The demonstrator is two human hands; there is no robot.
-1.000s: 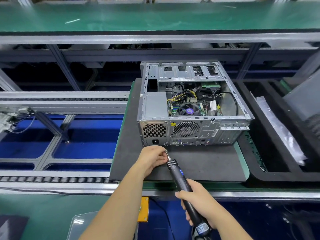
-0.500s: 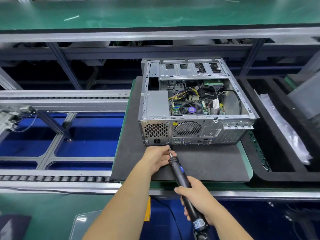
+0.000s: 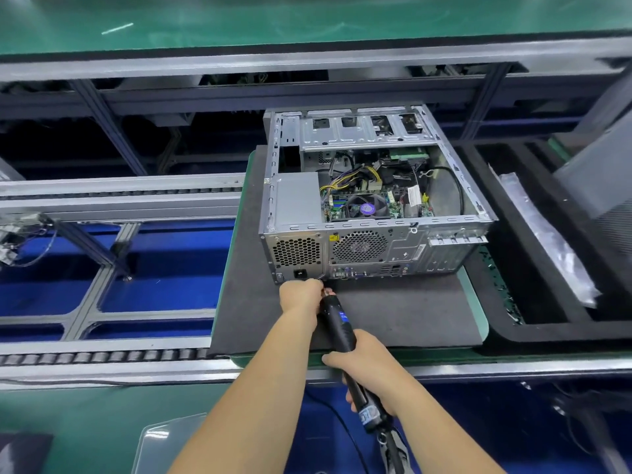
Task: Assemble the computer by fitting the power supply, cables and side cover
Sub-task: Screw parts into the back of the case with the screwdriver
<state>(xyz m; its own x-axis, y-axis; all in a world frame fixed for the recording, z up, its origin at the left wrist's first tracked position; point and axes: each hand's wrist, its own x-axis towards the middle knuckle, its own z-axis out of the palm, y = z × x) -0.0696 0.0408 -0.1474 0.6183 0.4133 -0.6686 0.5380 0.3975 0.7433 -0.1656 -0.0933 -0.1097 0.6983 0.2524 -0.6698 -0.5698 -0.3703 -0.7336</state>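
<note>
An open grey computer case [image 3: 376, 248] lies on its side on a dark foam mat [image 3: 403, 313], rear panel facing me. The grey power supply [image 3: 299, 203] sits in its left corner, beside yellow and black cables [image 3: 355, 176] and the motherboard fan [image 3: 367, 208]. My right hand [image 3: 367, 366] grips a black electric screwdriver [image 3: 338, 319] that points up at the rear panel's lower edge by the power socket [image 3: 300, 273]. My left hand [image 3: 301, 297] pinches the screwdriver's tip just below the panel. Any screw at the tip is hidden by my fingers.
A black foam tray [image 3: 533, 302] on the right holds a clear plastic bag [image 3: 547, 234] and a dark panel [image 3: 602, 186]. A roller conveyor [image 3: 102, 355] and metal rails [image 3: 119, 196] run on the left over a blue floor. Green benches lie front and back.
Both hands have carried the screwdriver forward, so its tip has gone from the mat in front of the case up to the rear panel's lower edge by the power socket.
</note>
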